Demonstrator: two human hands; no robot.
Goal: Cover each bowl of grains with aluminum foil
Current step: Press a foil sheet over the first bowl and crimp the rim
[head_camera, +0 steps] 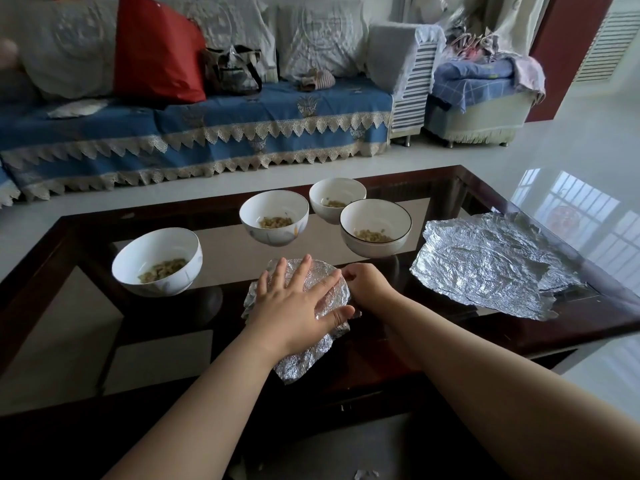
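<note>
The bowl under the foil (311, 296) is fully hidden — my left hand (294, 306) lies flat across the top, and the wrap covers its sides. Contents cannot be checked. My right hand (367, 285) sits at the foil's right edge; its fingertips are tucked out of sight, so the grip there is unclear. Both my arms are cut off by the bottom edge. The grains in the far bowl (337, 199) are too small to identify — kind unknown.

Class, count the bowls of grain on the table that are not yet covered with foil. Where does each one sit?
4. The left bowl sits nearest the table's left side, the middle bowl behind the hands, the far bowl farthest back, and the dark-rimmed bowl beside the foil sheets. None seem hidden.
</note>
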